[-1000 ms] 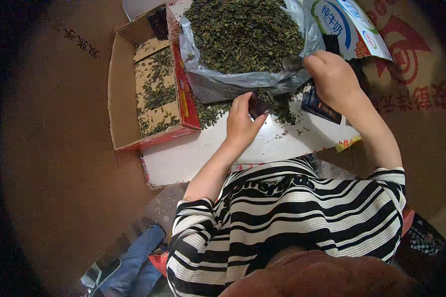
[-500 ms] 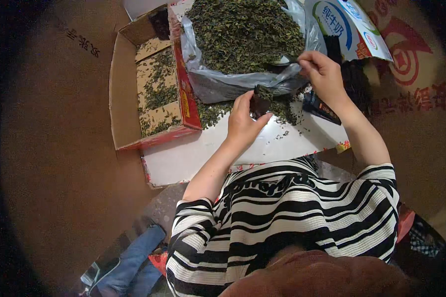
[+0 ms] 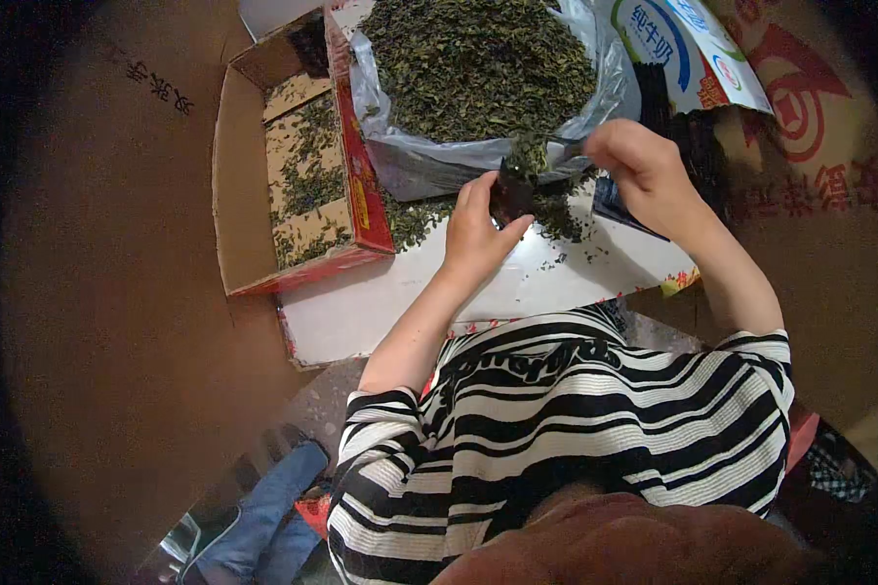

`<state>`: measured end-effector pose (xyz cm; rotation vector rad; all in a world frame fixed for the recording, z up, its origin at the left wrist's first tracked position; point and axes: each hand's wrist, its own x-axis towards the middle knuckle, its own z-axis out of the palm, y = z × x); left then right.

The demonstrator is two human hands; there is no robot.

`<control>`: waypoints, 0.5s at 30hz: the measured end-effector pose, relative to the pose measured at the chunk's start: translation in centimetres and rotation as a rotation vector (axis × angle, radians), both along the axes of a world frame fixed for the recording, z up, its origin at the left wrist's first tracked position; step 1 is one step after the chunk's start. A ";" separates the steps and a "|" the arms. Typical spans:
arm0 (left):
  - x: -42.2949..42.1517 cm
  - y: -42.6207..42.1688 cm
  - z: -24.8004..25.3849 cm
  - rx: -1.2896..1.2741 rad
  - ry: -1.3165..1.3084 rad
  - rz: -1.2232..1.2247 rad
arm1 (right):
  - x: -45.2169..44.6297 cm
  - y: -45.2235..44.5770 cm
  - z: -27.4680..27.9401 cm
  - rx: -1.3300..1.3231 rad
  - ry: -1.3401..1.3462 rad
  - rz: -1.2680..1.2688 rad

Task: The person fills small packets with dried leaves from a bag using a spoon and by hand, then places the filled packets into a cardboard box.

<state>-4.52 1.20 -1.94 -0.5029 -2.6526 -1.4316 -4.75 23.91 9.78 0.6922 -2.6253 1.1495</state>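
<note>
My left hand (image 3: 478, 229) is wrapped round a small dark pouch (image 3: 513, 195), held upright in front of a clear plastic bag (image 3: 410, 161) full of dried green leaves (image 3: 478, 68). In my right hand (image 3: 639, 166) is the handle of a spoon (image 3: 566, 149). Leaves (image 3: 531, 156) from the spoon are at the mouth of the pouch, slightly blurred. Loose leaves (image 3: 561, 219) lie beside the pouch on the white board (image 3: 346, 312). A dark packet (image 3: 615, 210) is partly hidden below my right hand.
At the left stands an open cardboard box (image 3: 239, 185) with a red side and scattered leaves inside. Dark packets (image 3: 688, 146) lie by a milk carton panel (image 3: 688, 54) at the back right. A person's jeans-clad leg (image 3: 263, 507) shows at the lower left.
My right hand moved the spoon into the leaves at the bag's near edge, then toward the pouch with leaves on it. My left hand stayed nearly still.
</note>
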 end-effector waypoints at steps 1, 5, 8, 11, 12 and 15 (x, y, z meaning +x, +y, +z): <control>0.0 0.0 0.1 0.004 -0.011 -0.001 | 0.1 -0.3 0.2 0.076 0.077 0.036; -0.1 0.0 0.1 -0.015 -0.065 0.008 | 0.6 -1.3 1.1 0.282 0.267 0.140; -0.1 -0.1 -0.6 -0.009 -0.049 0.001 | 1.0 -1.9 1.8 0.387 0.339 0.195; 0.2 -0.2 -1.0 -0.003 -0.012 0.003 | 1.2 -2.4 2.3 0.466 0.429 0.218; 0.4 -0.1 -1.1 -0.002 0.017 0.007 | 1.3 -2.6 2.4 0.467 0.428 0.219; 0.7 0.0 -1.1 0.008 0.039 0.014 | 1.7 -3.3 2.4 0.543 0.310 0.319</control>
